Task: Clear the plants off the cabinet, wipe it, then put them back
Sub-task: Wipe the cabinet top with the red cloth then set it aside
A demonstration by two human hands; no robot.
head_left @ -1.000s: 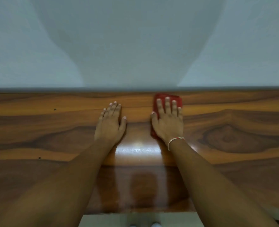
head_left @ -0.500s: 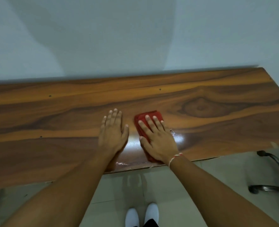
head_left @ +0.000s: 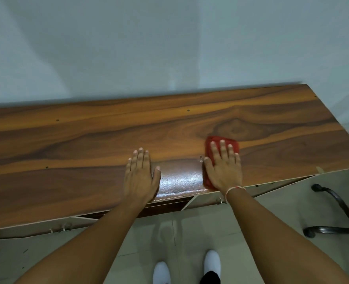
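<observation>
Mid-task: cabinet top [head_left: 77, 144] cleared, 0 plants in view, wiping under way; return left.
Right hand [head_left: 223, 167] flat, fingers slightly spread, pressing red cloth [head_left: 231, 142] beneath fingertips; left hand [head_left: 141, 177] flat, fingers together, bracing.

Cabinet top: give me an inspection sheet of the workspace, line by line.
Surface: wooden cabinet top, glossy, with a shiny patch between the hands and small dark specks.
Job's things: red cloth flat on the top, near the front edge; no plants in view.
Clutter: nothing seen.
Hands: left hand flat on the wood, empty; right hand pressed flat on the cloth, thread band at the wrist.
Cables: nothing seen.
Surroundings: pale wall behind; tiled floor; black chair base at right; white shoes below.
</observation>
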